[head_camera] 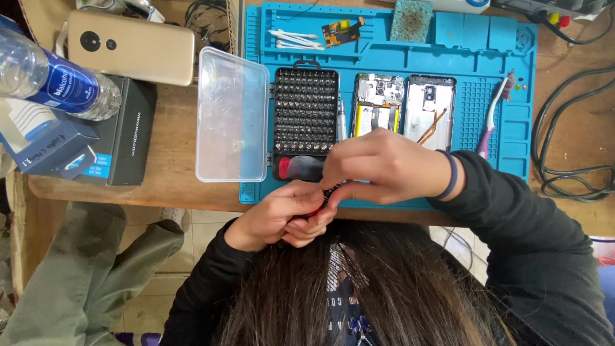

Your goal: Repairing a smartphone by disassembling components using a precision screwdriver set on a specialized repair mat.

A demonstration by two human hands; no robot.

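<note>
A wooden worktop (173, 173) carries a blue silicone repair mat (512, 138), ribbed and moulded into shallow trays. On the mat's left part lies a screwdriver bit case (305, 112), black, with rows of small metal bits, its clear plastic lid (232, 115) swung open off the mat's left edge. Right of the case lie an opened phone body (378, 102) showing its circuit board, and a grey phone back frame (428, 102). A gold smartphone (131, 46) rests on a black box (131, 144) well left of the mat, beside a clear plastic water bottle (54, 80). Near the mat's right edge lies a white and purple toothbrush (494, 112); cotton swabs (296, 40) sit at its top.

At the mat's near edge, just below the case, the left hand (282, 214) curls around a red and black screwdriver (320, 205), fingers closed on its handle. The right hand (384, 166) pinches the screwdriver's tip end, touching the left hand.
</note>
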